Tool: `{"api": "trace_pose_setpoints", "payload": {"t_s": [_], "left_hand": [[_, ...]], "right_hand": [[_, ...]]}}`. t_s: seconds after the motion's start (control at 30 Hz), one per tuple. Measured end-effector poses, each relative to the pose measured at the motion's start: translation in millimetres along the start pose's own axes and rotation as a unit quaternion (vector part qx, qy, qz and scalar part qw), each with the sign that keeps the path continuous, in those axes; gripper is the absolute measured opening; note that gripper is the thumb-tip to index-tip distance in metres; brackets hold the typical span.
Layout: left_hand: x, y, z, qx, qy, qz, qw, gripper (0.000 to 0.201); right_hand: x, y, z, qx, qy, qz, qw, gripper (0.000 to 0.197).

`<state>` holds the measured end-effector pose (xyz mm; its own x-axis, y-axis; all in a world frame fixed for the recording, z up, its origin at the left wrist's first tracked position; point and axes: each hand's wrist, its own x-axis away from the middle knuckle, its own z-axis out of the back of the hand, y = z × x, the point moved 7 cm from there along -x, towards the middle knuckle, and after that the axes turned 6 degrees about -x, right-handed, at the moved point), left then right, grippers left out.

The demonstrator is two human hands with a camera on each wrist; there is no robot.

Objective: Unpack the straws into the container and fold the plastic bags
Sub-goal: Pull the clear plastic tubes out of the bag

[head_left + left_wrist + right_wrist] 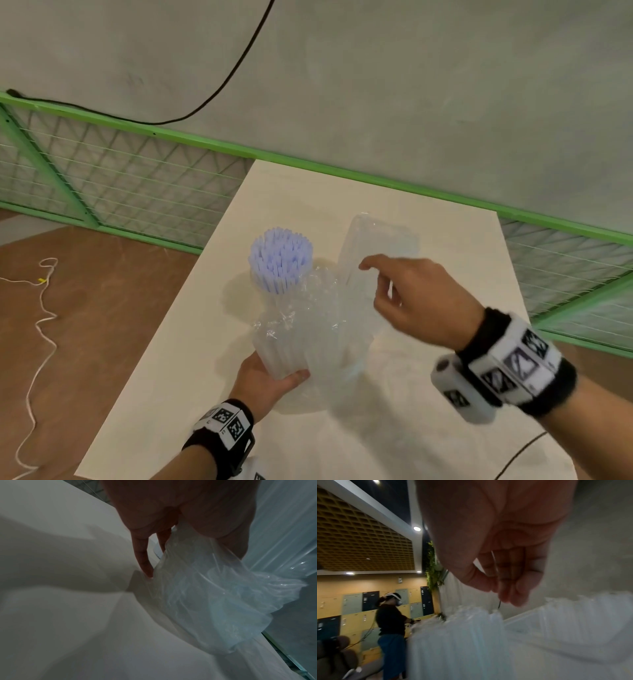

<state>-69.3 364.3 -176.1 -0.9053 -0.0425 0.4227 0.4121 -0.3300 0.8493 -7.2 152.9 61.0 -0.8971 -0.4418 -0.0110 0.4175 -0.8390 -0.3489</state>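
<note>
Fingers of our left hand (270,378), nearest, grip a bagged bundle of clear straws (291,349); right hand (416,301) pinches an emptied plastic bag (371,250). Farther left, container (270,287) already stocked with purple straws (280,258). Outstanding, we judge: this bundle, all folding.

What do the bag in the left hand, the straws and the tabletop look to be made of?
Crinkled clear bag: thin glossy plastic film, see-through with bright creases. Pale lilac upright straws: likely matte plastic tubes. Cream flat tabletop: smooth, matte, possibly laminate; cannot tell.
</note>
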Motion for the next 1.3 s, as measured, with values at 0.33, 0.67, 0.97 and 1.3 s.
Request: {"api": "trace_pose_setpoints", "payload": {"t_s": [0.33,0.67,0.97,1.3], "left_hand": [[0,-1,-2,0.016,-0.010,-0.004,1.000,0.050],[-1,-2,0,0.004,0.001,-0.016,1.000,0.051],[-4,-4,-1,-0.003,0.001,-0.017,1.000,0.054],[-3,0,1,-0.013,-0.013,-0.033,0.999,0.050]], "right_hand": [[31,-17,-70,-0.159,-0.034,-0.120,0.979,0.112],[27,0,-75,-0.239,0.142,-0.051,0.959,0.050],[26,0,-83,-0.296,0.238,-0.082,0.921,0.036],[29,-8,-80,-0.219,0.326,-0.045,0.919,0.020]]}}
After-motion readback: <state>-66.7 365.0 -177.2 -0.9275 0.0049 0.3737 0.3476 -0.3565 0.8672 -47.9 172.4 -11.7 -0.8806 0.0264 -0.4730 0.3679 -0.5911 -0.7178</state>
